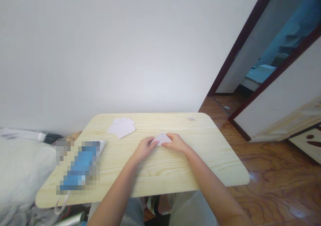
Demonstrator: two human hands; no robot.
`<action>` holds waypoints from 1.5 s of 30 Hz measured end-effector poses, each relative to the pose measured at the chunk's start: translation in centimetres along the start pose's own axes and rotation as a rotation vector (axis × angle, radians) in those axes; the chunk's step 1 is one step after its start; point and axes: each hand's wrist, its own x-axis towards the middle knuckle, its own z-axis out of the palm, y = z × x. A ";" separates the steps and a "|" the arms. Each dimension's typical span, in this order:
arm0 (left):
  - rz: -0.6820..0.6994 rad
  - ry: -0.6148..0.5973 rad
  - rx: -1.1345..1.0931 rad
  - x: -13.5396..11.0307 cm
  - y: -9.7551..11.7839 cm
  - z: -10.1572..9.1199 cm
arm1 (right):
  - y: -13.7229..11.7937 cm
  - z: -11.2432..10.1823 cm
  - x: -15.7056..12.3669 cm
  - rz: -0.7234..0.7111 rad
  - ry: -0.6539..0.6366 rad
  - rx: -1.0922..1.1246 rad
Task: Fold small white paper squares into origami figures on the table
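Note:
A small white piece of paper (pixel 162 138), which looks folded to a point at its far side, is held just above or on the middle of the table. My left hand (pixel 145 148) grips its left corner between thumb and fingers. On the opposite corner, my right hand (pixel 177 143) pinches it the same way. Several loose white sheets of paper (pixel 124 129) lie in an overlapping pile beyond my left hand. Toward the far right of the tabletop sits a tiny white paper piece (pixel 192 118), too small to make out its shape.
The pale wooden table (pixel 215 159) has rounded corners and stands against a white wall (pixel 140 52). A blurred-out blue object (pixel 81 165) lies at its left end, with a white strap (pixel 61 204) hanging over the edge. White bedding (pixel 22 165) is at left, a doorway (pixel 265 62) at right.

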 end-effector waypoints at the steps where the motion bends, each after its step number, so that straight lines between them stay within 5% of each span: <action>1: 0.007 -0.007 0.018 0.0 0.0 0.0 | 0.0 0.0 0.0 -0.003 -0.001 -0.002; 12: -0.023 0.012 0.044 -0.1 0.1 -0.1 | -0.1 -0.2 -0.1 -0.051 -0.040 0.020; 20: -0.166 0.052 -0.116 0.3 -0.6 -0.2 | 0.2 -1.3 0.0 0.088 -0.020 0.275; 30: -0.202 0.090 -0.228 0.5 -0.5 -0.4 | 1.5 -3.4 0.4 0.155 0.138 0.472; 33: -0.229 0.150 -0.244 0.5 -0.3 -0.9 | 1.4 -3.1 0.7 0.172 0.264 0.539; 38: -0.217 0.167 -0.361 0.6 -0.2 -0.7 | 0.2 -0.9 0.9 0.134 0.172 0.584; 45: -0.107 0.171 -0.442 0.6 0.2 -0.3 | -0.7 0.6 0.9 0.095 0.300 0.581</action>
